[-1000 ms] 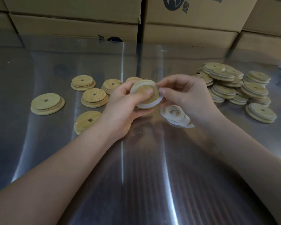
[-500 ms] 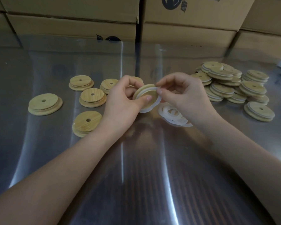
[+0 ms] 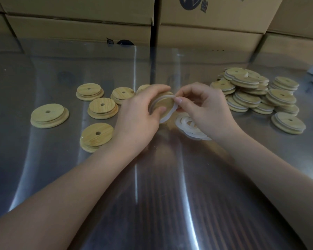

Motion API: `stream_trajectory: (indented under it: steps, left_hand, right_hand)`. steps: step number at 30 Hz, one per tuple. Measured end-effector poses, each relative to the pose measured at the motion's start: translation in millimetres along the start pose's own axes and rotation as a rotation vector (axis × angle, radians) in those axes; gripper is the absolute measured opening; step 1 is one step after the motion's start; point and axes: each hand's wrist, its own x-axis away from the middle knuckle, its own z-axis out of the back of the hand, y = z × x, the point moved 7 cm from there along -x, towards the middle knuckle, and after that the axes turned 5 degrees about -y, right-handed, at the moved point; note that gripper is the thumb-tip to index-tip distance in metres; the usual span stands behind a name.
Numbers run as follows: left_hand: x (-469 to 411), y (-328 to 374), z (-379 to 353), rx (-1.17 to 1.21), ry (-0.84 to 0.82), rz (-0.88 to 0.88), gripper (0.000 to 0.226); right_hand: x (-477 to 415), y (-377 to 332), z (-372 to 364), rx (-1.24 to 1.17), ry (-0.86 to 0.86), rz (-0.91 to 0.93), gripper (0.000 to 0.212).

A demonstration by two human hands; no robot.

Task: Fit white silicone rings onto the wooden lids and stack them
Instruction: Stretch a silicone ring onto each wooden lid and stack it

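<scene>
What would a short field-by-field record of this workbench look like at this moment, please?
left grip: hand holds one wooden lid, tilted, above the table
right grip: thumb and finger pinch the white ring at the lid's edge
ring state: partly on, lower side not yet seated
loose rings: small pile on the table under the right hand
bare lids: several, scattered at left
ringed lids: heap at right
table: shiny metal
backdrop: cardboard boxes
</scene>
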Motion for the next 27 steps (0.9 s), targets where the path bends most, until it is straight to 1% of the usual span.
stream_trajectory:
  steps: [3,5,9,19,23,27]
  left_hand:
    - [-2,-5,1,0.063,0.023,0.054,0.042]
    - [-2,-8,0,0.111,0.038,0.081,0.037]
    - [-2,-7,-1,0.161,0.045,0.089,0.031]
    - [-1,-2,1,0.207,0.052,0.065,0.033]
    - [1,-4,2,0.22,0.063,0.056,0.026]
    - [2,-5,-3,0.123,0.012,0.054,0.027]
  right_hand:
    - [-1,0,0,0.02,-0.004,-0.008,0.021]
    - [-2,0,1,0.038,-0.006,-0.016,0.027]
    - [-2,0,3,0.072,-0.006,-0.021,0.029]
    - [-2,-16,4,0.449,0.025,0.194,0.006]
    - [-1,-14,6,0.438,0.031,0.206,0.004]
    - [1,-20,1,0.404,-0.046,0.278,0.004]
